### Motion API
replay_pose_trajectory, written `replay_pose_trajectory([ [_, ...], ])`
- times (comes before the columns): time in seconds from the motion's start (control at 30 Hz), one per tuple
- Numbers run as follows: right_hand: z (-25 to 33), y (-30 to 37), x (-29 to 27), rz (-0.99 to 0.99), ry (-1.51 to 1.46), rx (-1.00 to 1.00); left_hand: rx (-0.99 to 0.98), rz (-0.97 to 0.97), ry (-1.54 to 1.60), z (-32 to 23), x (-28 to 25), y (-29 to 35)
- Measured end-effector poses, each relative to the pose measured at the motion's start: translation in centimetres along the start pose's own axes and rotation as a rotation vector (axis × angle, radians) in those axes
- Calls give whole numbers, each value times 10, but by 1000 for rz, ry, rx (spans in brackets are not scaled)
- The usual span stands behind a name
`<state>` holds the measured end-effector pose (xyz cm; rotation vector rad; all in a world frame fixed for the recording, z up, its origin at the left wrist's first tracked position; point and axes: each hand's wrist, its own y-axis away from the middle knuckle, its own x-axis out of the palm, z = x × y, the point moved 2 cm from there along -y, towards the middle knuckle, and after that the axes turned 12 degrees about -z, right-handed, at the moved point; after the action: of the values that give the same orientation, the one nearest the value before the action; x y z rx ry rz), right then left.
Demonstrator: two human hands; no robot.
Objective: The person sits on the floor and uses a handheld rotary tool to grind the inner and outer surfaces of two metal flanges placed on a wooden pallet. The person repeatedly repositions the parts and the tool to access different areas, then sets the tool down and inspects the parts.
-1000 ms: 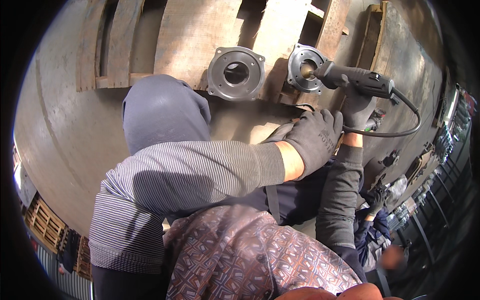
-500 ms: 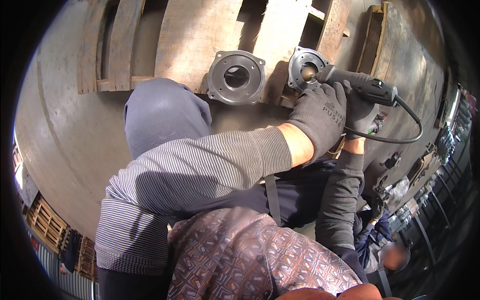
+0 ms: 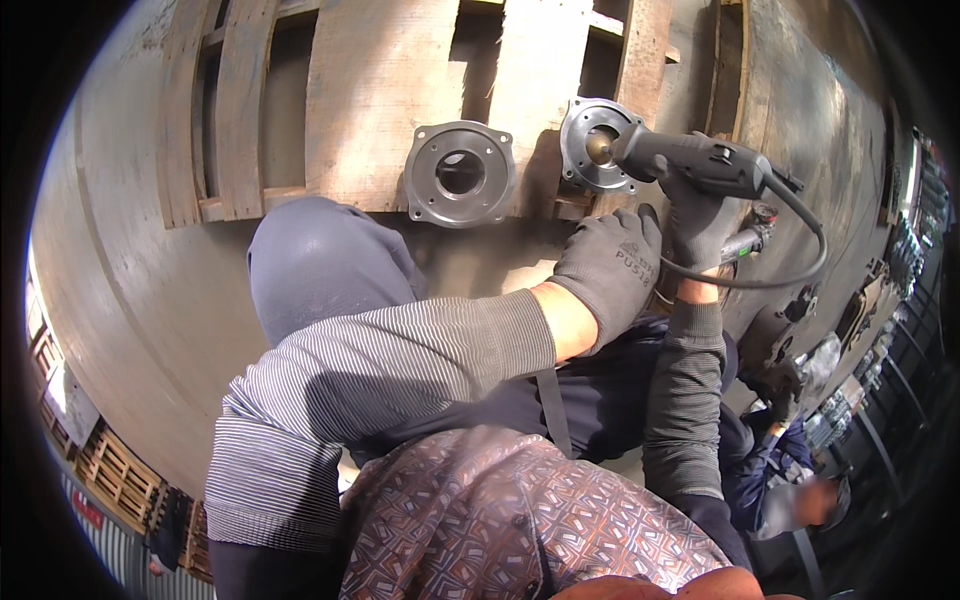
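Observation:
My gloved right hand (image 3: pixel 694 222) is wrapped round a dark grey die grinder (image 3: pixel 705 165). The grinder's rounded, brass-coloured tip (image 3: pixel 599 150) is at the central bore of a machined metal flange (image 3: pixel 578 125). My gloved left hand (image 3: pixel 612 262) is below the grinder and apart from it. Its fingers are loosely bent, with nothing visible in them, though the palm is hidden. A second square-cornered metal flange (image 3: pixel 425 190), with a round bore and corner holes, is at the pallet's near edge, left of the first. A black cord (image 3: pixel 815 262) loops from the grinder's rear back behind my hands.
Both flanges are at a wooden pallet (image 3: pixel 375 90) with gaps between its boards. Another power tool (image 3: pixel 745 240) shows partly behind my right hand. My bent knee (image 3: pixel 320 250) is close to the pallet. At the lower right another person (image 3: pixel 770 480) is at work. Stacked pallets (image 3: pixel 115 475) are at the far left.
My left hand has come off the front of the grinder and moved down and left. The view has shifted slightly. My right hand still holds the grinder at the right flange.

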<state>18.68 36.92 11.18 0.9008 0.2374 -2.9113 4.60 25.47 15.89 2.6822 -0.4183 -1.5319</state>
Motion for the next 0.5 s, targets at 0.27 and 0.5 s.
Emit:
replay_pose_trajectory([
  [0.27, -3, 0, -3, -65, 52, 0, -28, 47, 44, 3, 3, 1],
  [0.5, 5, 5, -4, 28, 143, 146, -4, 68, 11, 2, 7, 1],
])
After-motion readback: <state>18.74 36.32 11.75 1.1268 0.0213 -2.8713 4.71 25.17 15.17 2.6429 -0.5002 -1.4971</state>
